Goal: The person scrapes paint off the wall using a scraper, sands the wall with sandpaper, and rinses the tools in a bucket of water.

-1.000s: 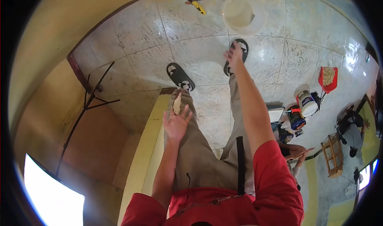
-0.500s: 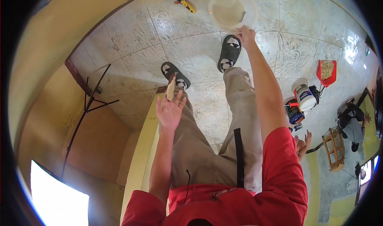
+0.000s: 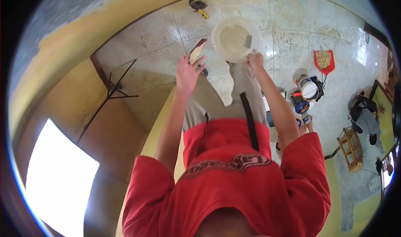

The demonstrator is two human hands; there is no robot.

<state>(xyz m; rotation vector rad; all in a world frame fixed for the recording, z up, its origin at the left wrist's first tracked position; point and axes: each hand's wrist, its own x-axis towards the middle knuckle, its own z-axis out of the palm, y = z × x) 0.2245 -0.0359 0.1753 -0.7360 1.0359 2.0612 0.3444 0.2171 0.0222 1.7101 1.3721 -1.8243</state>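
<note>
My right hand point(image 3: 255, 62) is closed on the near rim of a round, translucent white tub point(image 3: 216, 36). Inside the tub is a pale beige layer, and a small grey rectangular piece point(image 3: 248, 42) lies at its right side. The tub covers part of my right leg and foot. My left hand point(image 3: 188, 72), fingers partly spread, holds a narrow cream piece with a dark red edge point(image 3: 198, 51) between thumb and fingers. Its exact kind is unclear. It points up toward the tub's left side, apart from it.
A yellow-handled tool point(image 3: 203, 14) lies on the smeared tile floor. To the right are a red dustpan point(image 3: 329, 65) with pale debris, a white paint bucket point(image 3: 308, 89) and a wooden stool point(image 3: 351, 149). Another person point(image 3: 365, 118) crouches by the wall. A black tripod point(image 3: 109, 95) stands left.
The tub has come nearer, now covering my right foot, with my right hand still on its rim. My left hand has moved up and right toward the tub with the cream piece. The view has tilted.
</note>
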